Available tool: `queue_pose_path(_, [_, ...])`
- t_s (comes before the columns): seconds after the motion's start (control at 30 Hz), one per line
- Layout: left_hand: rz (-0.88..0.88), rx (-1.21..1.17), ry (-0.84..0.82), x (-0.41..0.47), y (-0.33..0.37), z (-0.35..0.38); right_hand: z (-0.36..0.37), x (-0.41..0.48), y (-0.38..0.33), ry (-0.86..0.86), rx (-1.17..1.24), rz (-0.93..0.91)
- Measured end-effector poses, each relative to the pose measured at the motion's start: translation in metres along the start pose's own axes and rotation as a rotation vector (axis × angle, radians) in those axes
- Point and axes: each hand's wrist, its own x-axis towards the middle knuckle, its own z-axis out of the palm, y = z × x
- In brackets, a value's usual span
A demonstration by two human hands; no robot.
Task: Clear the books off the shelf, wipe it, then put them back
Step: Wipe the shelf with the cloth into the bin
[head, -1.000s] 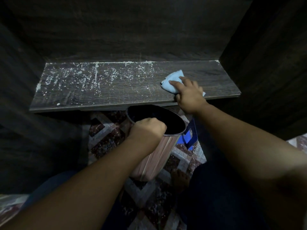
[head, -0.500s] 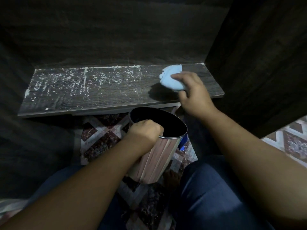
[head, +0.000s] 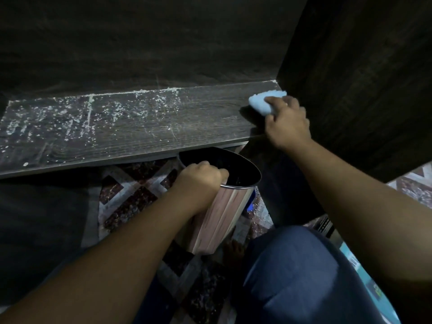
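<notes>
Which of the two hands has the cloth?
The right hand: it holds the light blue cloth at the back right corner of the shelf. The left hand instead grips the rim of the pink bin below.

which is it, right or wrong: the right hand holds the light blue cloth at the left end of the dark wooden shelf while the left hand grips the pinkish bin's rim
One error. The head view shows the right hand holding the light blue cloth at the right end of the dark wooden shelf; the left hand does grip the pinkish ribbed bin by its rim.
</notes>
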Motion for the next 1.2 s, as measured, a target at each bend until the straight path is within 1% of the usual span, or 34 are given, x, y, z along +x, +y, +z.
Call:
queue_pose_path(0.07, [0.052,0.033,0.044,0.005,0.000,0.005,0.000,0.018,0.008,0.029,-0.062,0.036])
queue_pose_path(0.1, [0.071,0.042,0.064,0.007,-0.001,0.007,0.000,0.028,0.011,0.010,-0.110,0.041])
queue_pose_path(0.17, [0.096,0.037,0.092,0.011,-0.005,0.010,0.006,0.045,0.018,-0.100,-0.207,0.032])
queue_pose_path(0.23, [0.100,0.011,0.108,0.016,-0.009,0.011,0.016,0.054,0.021,-0.195,-0.217,0.008])
queue_pose_path(0.3, [0.102,-0.020,0.125,0.019,-0.011,0.009,0.027,0.059,0.020,-0.226,-0.220,-0.019])
queue_pose_path(0.37, [0.103,-0.040,0.148,0.023,-0.011,0.009,0.036,0.058,0.014,-0.220,-0.241,-0.024])
queue_pose_path(0.43, [0.092,-0.058,0.166,0.026,-0.010,0.010,0.038,0.051,0.000,-0.232,-0.180,-0.077])
queue_pose_path(0.53, [0.081,-0.072,0.195,0.030,-0.009,0.010,0.040,0.036,-0.013,-0.272,0.012,-0.265])
queue_pose_path(0.57, [0.077,-0.075,0.197,0.031,-0.007,0.010,0.040,0.034,-0.013,-0.268,0.069,-0.295])
queue_pose_path(0.6, [0.069,-0.084,0.196,0.032,-0.006,0.010,0.040,0.034,-0.010,-0.228,0.117,-0.298])
queue_pose_path(0.63, [0.061,-0.096,0.192,0.032,-0.004,0.010,0.038,0.039,-0.007,-0.144,0.149,-0.271])
queue_pose_path(0.67, [0.055,-0.104,0.191,0.032,-0.003,0.010,0.035,0.047,-0.002,-0.023,0.139,-0.230])
queue_pose_path(0.7, [0.051,-0.103,0.191,0.033,-0.003,0.011,0.030,0.058,0.004,0.102,0.083,-0.186])
queue_pose_path(0.73, [0.048,-0.101,0.194,0.034,-0.003,0.011,0.024,0.071,0.009,0.186,-0.001,-0.148])
queue_pose_path(0.77, [0.044,-0.107,0.195,0.035,-0.004,0.011,0.020,0.084,0.014,0.217,-0.085,-0.122])
queue_pose_path(0.8, [0.037,-0.120,0.195,0.036,-0.005,0.011,0.018,0.097,0.019,0.201,-0.162,-0.123])
queue_pose_path(0.83, [0.030,-0.132,0.196,0.037,-0.005,0.010,0.019,0.110,0.024,0.148,-0.244,-0.143])
queue_pose_path(0.9, [0.021,-0.137,0.205,0.038,-0.004,0.009,0.029,0.130,0.030,-0.006,-0.424,-0.172])
queue_pose_path(0.97, [0.019,-0.132,0.222,0.039,-0.003,0.009,0.039,0.141,0.031,-0.154,-0.493,-0.135])
queue_pose_path(1.07, [0.012,-0.140,0.238,0.041,-0.006,0.009,0.047,0.144,0.022,-0.211,-0.398,-0.063])
queue_pose_path(1.2, [0.020,-0.129,0.232,0.039,-0.005,0.010,0.040,0.133,0.007,-0.181,-0.175,-0.028])
